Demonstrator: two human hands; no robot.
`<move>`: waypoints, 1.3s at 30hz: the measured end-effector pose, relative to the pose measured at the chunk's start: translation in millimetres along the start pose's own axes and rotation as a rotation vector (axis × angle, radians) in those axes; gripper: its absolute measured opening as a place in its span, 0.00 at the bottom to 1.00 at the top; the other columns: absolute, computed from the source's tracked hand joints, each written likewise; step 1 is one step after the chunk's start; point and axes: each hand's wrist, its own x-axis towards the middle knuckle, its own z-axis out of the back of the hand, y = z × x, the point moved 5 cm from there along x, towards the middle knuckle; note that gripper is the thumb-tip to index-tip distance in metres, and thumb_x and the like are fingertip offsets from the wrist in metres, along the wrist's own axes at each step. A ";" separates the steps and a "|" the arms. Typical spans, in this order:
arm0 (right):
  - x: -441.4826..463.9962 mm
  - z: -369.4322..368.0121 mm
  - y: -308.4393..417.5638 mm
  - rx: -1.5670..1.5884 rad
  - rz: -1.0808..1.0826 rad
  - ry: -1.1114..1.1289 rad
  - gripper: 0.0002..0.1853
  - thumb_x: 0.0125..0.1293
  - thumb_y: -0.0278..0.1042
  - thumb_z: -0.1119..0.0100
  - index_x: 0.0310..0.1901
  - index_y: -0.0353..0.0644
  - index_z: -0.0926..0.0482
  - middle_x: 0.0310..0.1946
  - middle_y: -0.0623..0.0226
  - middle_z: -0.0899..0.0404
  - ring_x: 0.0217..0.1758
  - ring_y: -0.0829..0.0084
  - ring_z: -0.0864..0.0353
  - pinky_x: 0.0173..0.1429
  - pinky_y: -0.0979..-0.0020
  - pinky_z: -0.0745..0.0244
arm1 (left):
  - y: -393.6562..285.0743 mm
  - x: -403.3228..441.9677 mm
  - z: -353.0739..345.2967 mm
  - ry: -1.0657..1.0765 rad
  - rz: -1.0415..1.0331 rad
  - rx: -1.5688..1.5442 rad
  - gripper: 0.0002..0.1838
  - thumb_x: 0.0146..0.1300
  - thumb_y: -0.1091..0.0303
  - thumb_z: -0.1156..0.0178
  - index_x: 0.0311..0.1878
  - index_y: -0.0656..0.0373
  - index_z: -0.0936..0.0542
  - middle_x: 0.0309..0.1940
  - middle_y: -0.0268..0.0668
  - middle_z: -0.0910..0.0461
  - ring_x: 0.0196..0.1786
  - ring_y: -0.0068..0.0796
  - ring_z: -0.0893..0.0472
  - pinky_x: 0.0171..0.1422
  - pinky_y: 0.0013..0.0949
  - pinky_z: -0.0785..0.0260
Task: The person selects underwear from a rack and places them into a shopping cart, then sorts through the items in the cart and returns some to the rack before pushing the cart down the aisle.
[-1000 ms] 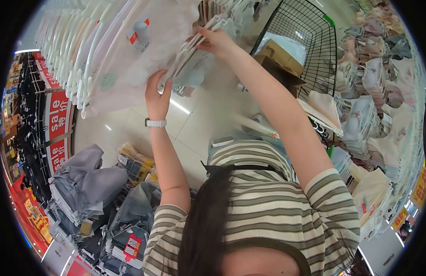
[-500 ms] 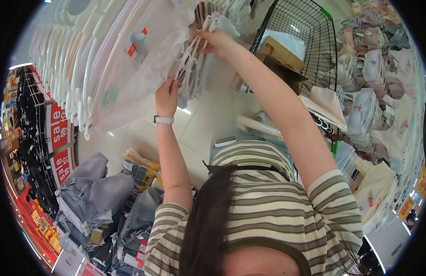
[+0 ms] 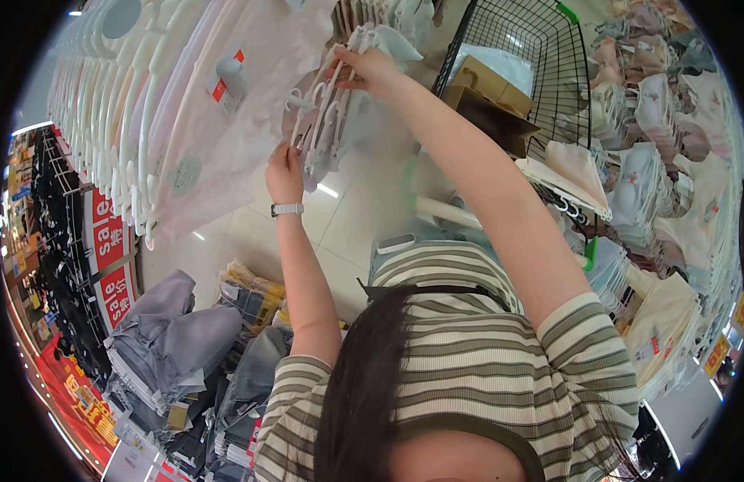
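Observation:
A bunch of white plastic hangers (image 3: 332, 108) with pale garments spans the space between my two hands. My right hand (image 3: 370, 72) has its fingers closed round the far end of the bunch. At the near end, my left hand (image 3: 284, 173), with a pale watch on the wrist, pinches the edge of the same hangers. Pale cloth hangs among the hangers, its kind hard to make out. Close on the left hangs a row of pastel garments in clear covers (image 3: 219, 153), with red and white price tags.
A black wire shopping cart (image 3: 560, 88) with a brown cardboard box (image 3: 492, 96) stands ahead to the right. Racks of hanging bras (image 3: 637, 193) line the right side. Folded grey jeans (image 3: 175, 321) are stacked at lower left, near red sale signs (image 3: 107, 241).
The hangers between my hands have shifted and spread apart a little. Both hands have moved slightly left, still on the bunch. The view has shifted slightly.

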 end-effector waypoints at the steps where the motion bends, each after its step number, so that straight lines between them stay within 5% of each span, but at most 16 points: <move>1: 3.0 -3.2 -1.5 0.006 0.025 -0.012 0.15 0.65 0.43 0.49 0.36 0.35 0.25 0.33 0.59 0.19 0.36 0.70 0.18 0.36 0.75 0.21 | 3.0 0.5 -1.7 0.018 0.046 -0.001 0.09 0.62 0.71 0.50 0.42 0.62 0.23 0.30 0.44 0.20 0.31 0.39 0.21 0.37 0.34 0.31; 9: 25.9 -12.6 -22.4 0.090 -0.009 -0.094 0.09 0.63 0.33 0.46 0.33 0.35 0.25 0.25 0.62 0.21 0.25 0.67 0.19 0.22 0.70 0.23 | -28.7 -19.0 9.5 -0.114 0.153 -0.004 0.13 0.58 0.70 0.44 0.46 0.64 0.23 0.36 0.49 0.22 0.39 0.43 0.23 0.43 0.35 0.31; 11: 29.3 -15.4 -29.4 0.117 -0.039 -0.104 0.08 0.63 0.33 0.46 0.32 0.36 0.25 0.25 0.62 0.21 0.23 0.67 0.19 0.21 0.70 0.24 | -43.5 -29.3 15.3 -0.315 -0.026 0.222 0.14 0.56 0.71 0.43 0.47 0.62 0.23 0.41 0.47 0.23 0.45 0.44 0.25 0.49 0.40 0.34; 14: 20.6 -22.6 -28.6 0.159 -0.054 -0.126 0.10 0.63 0.33 0.46 0.30 0.35 0.24 0.24 0.62 0.21 0.21 0.67 0.21 0.20 0.70 0.23 | -44.9 -30.1 10.5 -0.287 -0.200 0.212 0.16 0.55 0.70 0.42 0.49 0.59 0.24 0.46 0.43 0.25 0.48 0.43 0.30 0.52 0.43 0.38; 29: 33.4 -12.9 -49.5 0.145 -0.111 -0.180 0.16 0.64 0.39 0.48 0.33 0.29 0.26 0.25 0.54 0.21 0.25 0.61 0.18 0.22 0.67 0.21 | -18.9 -4.4 -2.2 -0.194 -0.205 0.333 0.07 0.57 0.68 0.44 0.39 0.52 0.20 0.30 0.35 0.20 0.28 0.40 0.21 0.33 0.38 0.36; 31: 27.3 -9.3 -47.6 0.047 -0.125 -0.155 0.22 0.67 0.47 0.54 0.37 0.29 0.25 0.32 0.56 0.19 0.33 0.63 0.17 0.31 0.73 0.20 | -19.8 -4.1 -1.3 -0.180 -0.188 0.352 0.07 0.57 0.67 0.43 0.39 0.52 0.20 0.31 0.34 0.19 0.29 0.39 0.21 0.33 0.39 0.36; 39: 9.4 -0.6 -7.1 0.038 -0.162 -0.108 0.25 0.66 0.50 0.52 0.36 0.28 0.27 0.27 0.58 0.21 0.33 0.59 0.17 0.37 0.72 0.18 | -22.4 -4.6 -2.5 -0.201 -0.169 0.392 0.07 0.57 0.65 0.43 0.38 0.52 0.19 0.31 0.31 0.19 0.31 0.36 0.21 0.39 0.39 0.38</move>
